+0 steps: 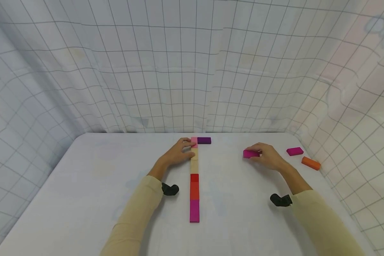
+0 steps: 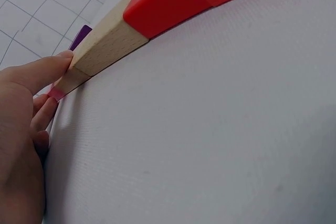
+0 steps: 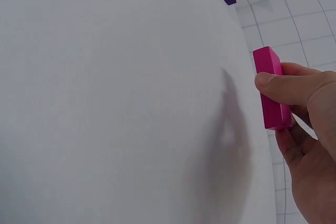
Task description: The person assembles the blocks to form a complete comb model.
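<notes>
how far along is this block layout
Looks done: a row of blocks end to end, with a purple block crosswise at its far end. In hand: a magenta block, gripped by the right hand; the left hand touches the row. Probably left: a loose magenta block and an orange piece, lying apart at the right.

Head view looks down; wrist views sit closer.

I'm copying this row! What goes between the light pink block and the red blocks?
Two plain wooden blocks lie end to end between the light pink block and the red blocks; the head view shows it.
</notes>
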Tool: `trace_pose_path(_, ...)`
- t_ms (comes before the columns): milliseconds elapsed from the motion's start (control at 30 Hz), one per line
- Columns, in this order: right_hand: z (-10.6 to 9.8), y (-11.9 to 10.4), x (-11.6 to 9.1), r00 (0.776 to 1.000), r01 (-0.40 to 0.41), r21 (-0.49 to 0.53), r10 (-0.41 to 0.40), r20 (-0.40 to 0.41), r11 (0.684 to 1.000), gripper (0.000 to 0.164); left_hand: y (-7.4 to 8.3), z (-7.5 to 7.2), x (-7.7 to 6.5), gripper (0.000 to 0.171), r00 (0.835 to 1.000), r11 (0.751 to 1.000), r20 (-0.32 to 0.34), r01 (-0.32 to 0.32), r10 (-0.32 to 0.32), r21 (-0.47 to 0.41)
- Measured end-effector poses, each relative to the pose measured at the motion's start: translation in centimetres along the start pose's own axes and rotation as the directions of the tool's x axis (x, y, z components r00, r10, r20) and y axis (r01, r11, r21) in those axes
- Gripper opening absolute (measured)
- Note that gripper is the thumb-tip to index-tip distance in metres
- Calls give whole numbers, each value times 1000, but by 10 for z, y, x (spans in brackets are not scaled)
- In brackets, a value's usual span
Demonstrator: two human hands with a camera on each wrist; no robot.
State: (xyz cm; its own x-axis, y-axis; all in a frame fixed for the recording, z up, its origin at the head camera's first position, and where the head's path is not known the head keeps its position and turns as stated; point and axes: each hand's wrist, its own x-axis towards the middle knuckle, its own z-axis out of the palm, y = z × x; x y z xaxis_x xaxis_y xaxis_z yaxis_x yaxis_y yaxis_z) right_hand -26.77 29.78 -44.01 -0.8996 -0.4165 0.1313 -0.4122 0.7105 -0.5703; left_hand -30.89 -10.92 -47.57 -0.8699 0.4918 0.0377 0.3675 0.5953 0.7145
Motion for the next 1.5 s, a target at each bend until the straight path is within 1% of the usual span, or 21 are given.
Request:
trace_pose_path(300,23,-25,34,1000,17,25,-17,13,1000,36,0,0,-2,57,999,999,-19,-38,38,-8)
trace_pose_path(500,37,-40,51,1000,-3,17,3,18,1000,36,2,-1,-1,57,1000,1000,-3,-8,8,-16)
trace_pose_path(633,47,-45,60,1000,6,20,-7,19,1000,36,0,0,0,56,1000,1000,-14,-5,5,-1)
trace_pose_path(800,58,-53,70,999,29,26,-29,16,999,37,0,0,2,56,1000,1000,-9,3,-3,-4)
trace_pose_path(933,64,-61,75,1000,21,15,-21,17,1000,37,-1,1,3,56,1000,1000,-6,7,-7,3)
trace_pose_path(1033,70,-64,80,1000,9,15,-9,19,1000,37,-3,2,3,56,1000,1000,-13,-4,4,3)
trace_pose_path(1133,76,-67,84,1000,16,17,-17,20,1000,36,-4,2,3,55,1000,1000,-12,-7,7,1)
trace_pose_path(1267,80,-70,88,999,37,9,-37,18,999,36,-3,1,3,55,1000,1000,-10,-4,4,6)
trace_pose_path(1500,88,-78,96,999,28,14,-28,32,1000,36,-3,2,3,55,1000,1000,-16,-23,23,-7)
